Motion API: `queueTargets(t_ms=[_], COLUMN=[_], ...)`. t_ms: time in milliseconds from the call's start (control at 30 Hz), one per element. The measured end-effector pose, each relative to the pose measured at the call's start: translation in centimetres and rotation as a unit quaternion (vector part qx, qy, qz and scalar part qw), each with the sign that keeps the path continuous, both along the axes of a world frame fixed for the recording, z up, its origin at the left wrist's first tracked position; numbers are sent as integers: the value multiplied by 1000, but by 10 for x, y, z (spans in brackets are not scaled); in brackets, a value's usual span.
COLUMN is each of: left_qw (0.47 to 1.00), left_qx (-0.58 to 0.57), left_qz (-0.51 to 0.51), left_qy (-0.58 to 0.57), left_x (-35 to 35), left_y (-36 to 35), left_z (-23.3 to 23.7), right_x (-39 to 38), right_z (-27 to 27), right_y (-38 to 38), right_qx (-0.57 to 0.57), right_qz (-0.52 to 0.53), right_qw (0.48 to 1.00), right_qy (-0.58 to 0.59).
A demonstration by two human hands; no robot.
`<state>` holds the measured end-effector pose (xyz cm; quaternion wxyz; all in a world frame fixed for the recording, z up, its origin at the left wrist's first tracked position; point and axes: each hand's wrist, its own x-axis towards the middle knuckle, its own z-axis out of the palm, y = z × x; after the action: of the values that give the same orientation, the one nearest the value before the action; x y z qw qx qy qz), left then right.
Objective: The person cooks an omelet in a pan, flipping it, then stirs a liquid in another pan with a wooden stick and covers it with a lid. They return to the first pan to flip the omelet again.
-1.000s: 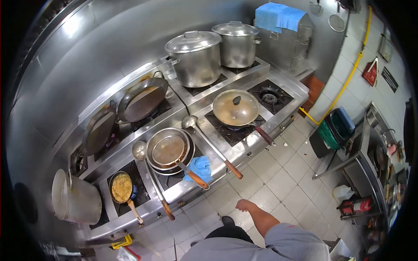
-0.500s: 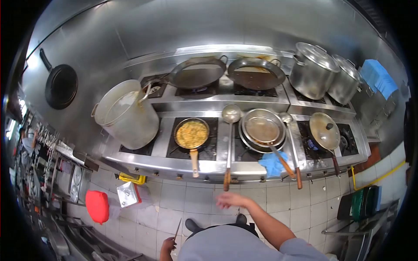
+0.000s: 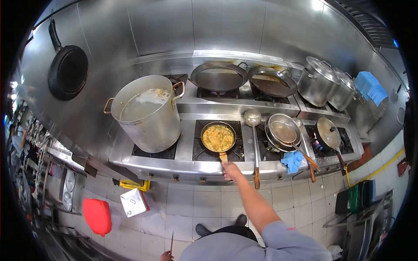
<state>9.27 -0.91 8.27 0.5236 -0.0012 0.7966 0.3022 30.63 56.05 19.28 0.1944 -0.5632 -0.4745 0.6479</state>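
Once empty, hand [image 3: 231, 171] seemingly around panhandle [image 3: 223, 157].

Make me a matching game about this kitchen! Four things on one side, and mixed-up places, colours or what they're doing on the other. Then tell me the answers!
Things:
1. Right hand
2. Flat black pan
3. Crumpled cloth
4. Tall open pot

Where, what colour or doing what:
A. Blue
B. Holding cloudy liquid
C. Gripping a wooden pan handle
D. Hanging on the wall

Right pairs: 1-C, 2-D, 3-A, 4-B
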Motion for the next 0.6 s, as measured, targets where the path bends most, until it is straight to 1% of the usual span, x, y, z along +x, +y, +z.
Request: queueTargets(t_ms=[67,100,133,167,200,267,300,333,367,400,433,467,500,533,600], left_qw=[994,994,994,993,993,992,987,987,967,939,938,924,907,906,967], left_qx=[78,78,50,23,22,80,61,64,97,130,135,167,199,202,62], left_qz=[-62,-66,-84,-101,-105,-89,-130,-132,-196,-258,-256,-274,-292,-293,-212], left_qy=[48,50,48,47,48,42,68,69,129,188,188,209,230,231,124], left_x=[-15,-22,-27,-32,-35,-38,-41,-44,-44,-44,-43,-42,-41,-41,-31], left_y=[-22,-25,-28,-30,-35,-42,-40,-42,-44,-44,-43,-43,-40,-33,-2], left_z=[-5,-6,-6,-6,-6,-6,-6,-11,-16,-22,-27,-31,-34,-29,15], right_x=[24,40,53,58,61,60,58,50,36,23,12,-2,-8,-2,18], right_z=[-8,-10,-8,13,33,30,28,24,18,0,-1,5,6,3,0], right_y=[18,33,46,47,42,39,37,31,21,10,3,-19,-30,-35,-33], right_qx=[31,157,275,261,247,252,259,240,222,248,122,91,20,24,32], right_qz=[57,112,163,125,88,71,55,59,63,47,96,29,-22,-23,-74], right_qw=[993,952,873,866,856,851,845,858,869,875,957,989,1000,999,994], right_qy=[-97,-238,-369,-408,-446,-455,-465,-451,-437,-412,-247,-110,3,3,74])
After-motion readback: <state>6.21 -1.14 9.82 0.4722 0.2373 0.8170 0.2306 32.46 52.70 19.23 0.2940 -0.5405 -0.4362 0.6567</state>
